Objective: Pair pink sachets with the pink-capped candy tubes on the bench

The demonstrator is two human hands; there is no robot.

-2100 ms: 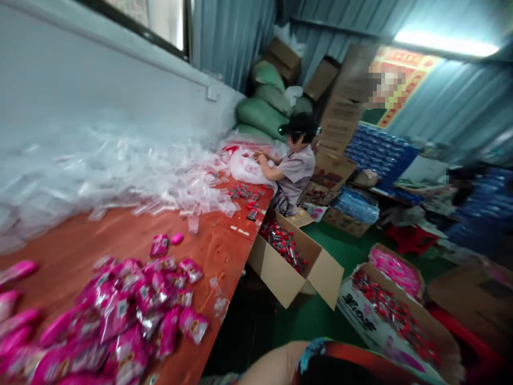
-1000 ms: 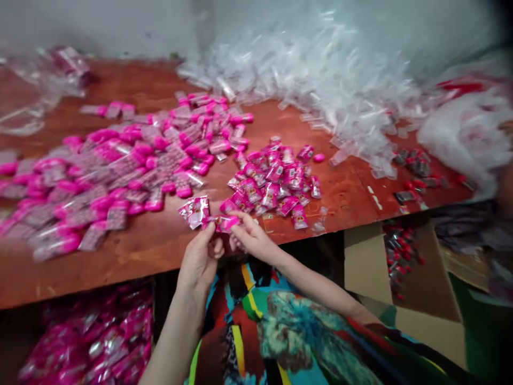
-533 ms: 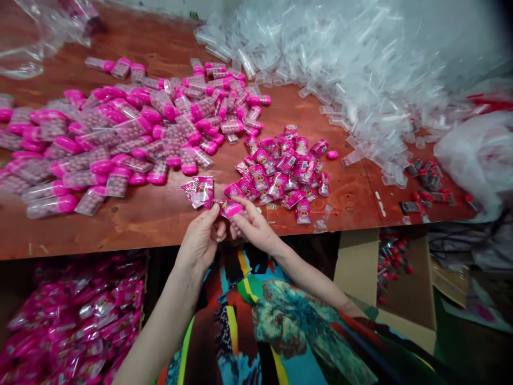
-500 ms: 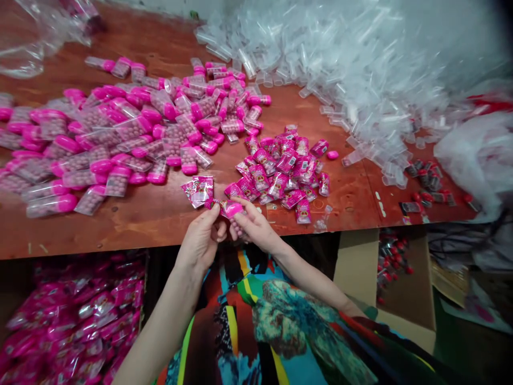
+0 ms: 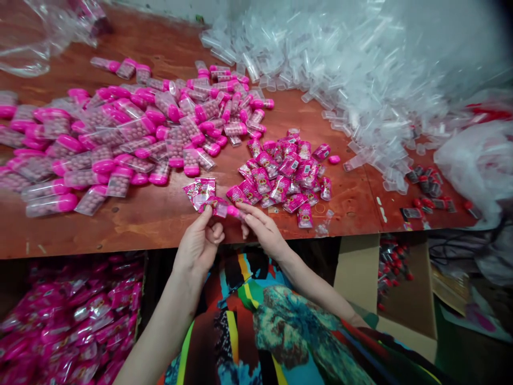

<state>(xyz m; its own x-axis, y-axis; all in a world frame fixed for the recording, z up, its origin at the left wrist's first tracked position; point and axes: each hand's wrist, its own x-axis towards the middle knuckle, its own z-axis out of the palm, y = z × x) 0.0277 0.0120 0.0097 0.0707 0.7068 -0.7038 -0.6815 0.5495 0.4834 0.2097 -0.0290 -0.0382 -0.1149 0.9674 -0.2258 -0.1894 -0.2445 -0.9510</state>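
Note:
My left hand (image 5: 201,235) is closed on a small pink printed wrapper (image 5: 216,205) near the table's front edge. In my right hand (image 5: 260,227) I grip a pink-capped candy tube (image 5: 235,212), mostly hidden by the fingers, its pink cap at the wrapper's right end. Whether the cap is inside the wrapper I cannot tell. Just beyond my left fingers lie loose flat pink wrappers (image 5: 199,191). Beyond my right hand is a heap of small pink printed packets (image 5: 280,171).
Pink-capped tubes of candy balls (image 5: 132,128) cover the table's left side. Clear plastic tubes (image 5: 340,69) are piled at the back right. Red-capped pieces (image 5: 430,182) lie at right. Below stand a cardboard box (image 5: 417,289) and a mass of pink packets (image 5: 76,321).
The candy tube has turned in my right hand; its balls no longer show and its cap now meets the wrapper. The wrapper looks more spread out. The view has shifted slightly.

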